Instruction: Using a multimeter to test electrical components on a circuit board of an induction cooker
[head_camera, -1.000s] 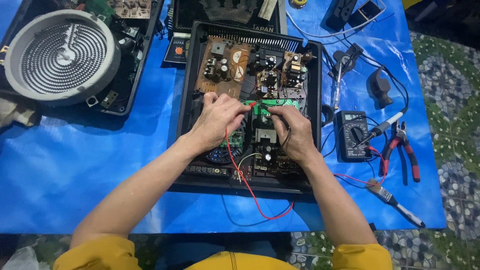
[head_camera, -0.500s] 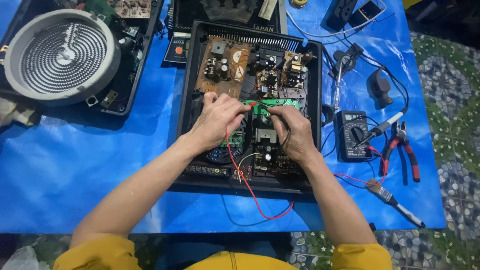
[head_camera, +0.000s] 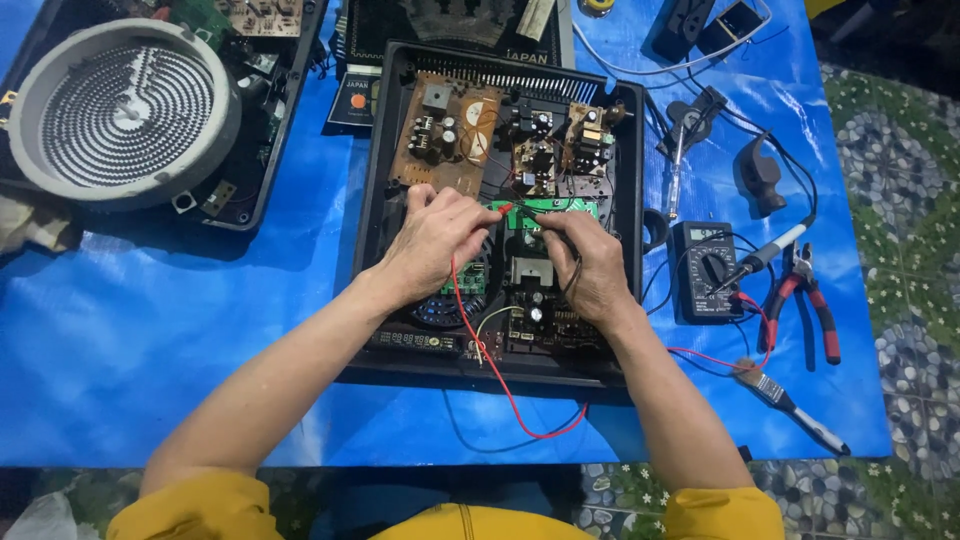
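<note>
An opened black appliance case (head_camera: 372, 200) lies on the blue sheet with brown circuit boards (head_camera: 445, 135) and a small green board (head_camera: 560, 210) inside. My left hand (head_camera: 430, 245) pinches a red test probe (head_camera: 503, 208) whose tip rests on the green board; its red wire (head_camera: 500, 380) trails toward me. My right hand (head_camera: 590, 262) pinches a black test probe, tip down on the same green board. A black multimeter (head_camera: 703, 270) sits just right of the case.
A round grey coil heater (head_camera: 120, 110) in another open case lies at the far left. Right of the case: a soldering iron (head_camera: 765, 255), red-handled pliers (head_camera: 810, 300), a small brush (head_camera: 785, 400), a black stand (head_camera: 760, 175). The blue sheet's edge runs along the right.
</note>
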